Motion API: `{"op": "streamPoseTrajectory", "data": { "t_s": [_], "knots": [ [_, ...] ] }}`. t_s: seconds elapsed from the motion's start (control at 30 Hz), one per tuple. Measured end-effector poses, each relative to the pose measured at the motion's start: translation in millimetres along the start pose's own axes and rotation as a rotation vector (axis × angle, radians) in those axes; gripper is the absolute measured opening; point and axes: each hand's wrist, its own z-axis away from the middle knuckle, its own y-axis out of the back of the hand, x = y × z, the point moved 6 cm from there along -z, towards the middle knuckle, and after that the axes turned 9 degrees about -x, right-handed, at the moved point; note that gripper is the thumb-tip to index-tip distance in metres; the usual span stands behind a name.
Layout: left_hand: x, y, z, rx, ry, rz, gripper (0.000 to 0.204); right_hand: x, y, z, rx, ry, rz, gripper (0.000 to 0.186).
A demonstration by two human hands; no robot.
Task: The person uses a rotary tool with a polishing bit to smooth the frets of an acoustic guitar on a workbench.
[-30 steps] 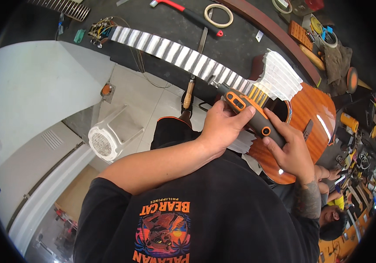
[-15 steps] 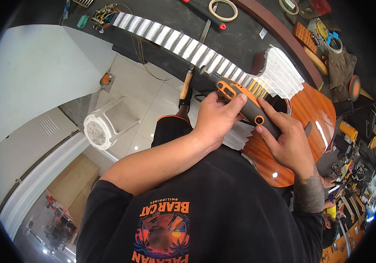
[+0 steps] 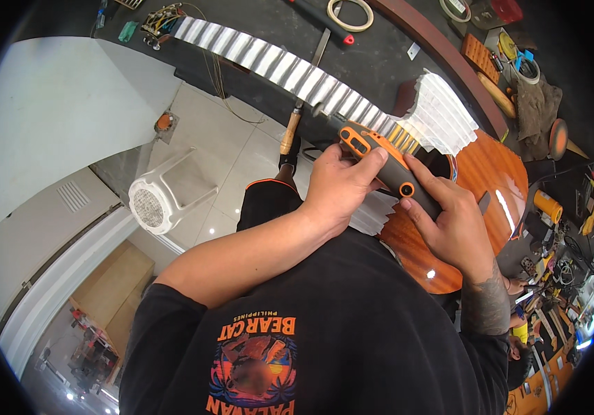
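Observation:
A dark grey and orange rotary tool lies slantwise over a guitar neck, with its small round wheel tip at the frets. My left hand is closed around the tool's front part, thumb on top. Along its rear end, my right hand steadies it between thumb and fingers. Silvery-white masking strips cover the fretboard between the frets; gold-coloured bare strips show near the body. The glossy orange-brown guitar body carries white masking tape beside the soundhole, which the tool partly hides.
Loose strings hang from the headstock. A wooden-handled file lies under the neck. On the dark bench are a tape roll and a brown cloth. A white stool stands left; another person is at lower right.
The whole view has shifted very slightly. Both hands keep their hold on the rotary tool, and its tip stays at nearly the same part of the neck.

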Motion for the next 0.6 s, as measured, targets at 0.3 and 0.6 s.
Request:
{"op": "streamPoseTrajectory", "data": {
  "t_s": [0.3,0.6],
  "knots": [
    [-2.7,2.8,-7.5,0.009,-0.032,0.095,0.038,0.5,3.3,-2.7,-0.005,-0.002,-0.025,0.059],
    [0.4,-2.6,-7.7,0.009,-0.001,-0.005,0.038,5.3,6.0,-5.3,-0.022,-0.005,-0.054,0.058]
  ]
}}
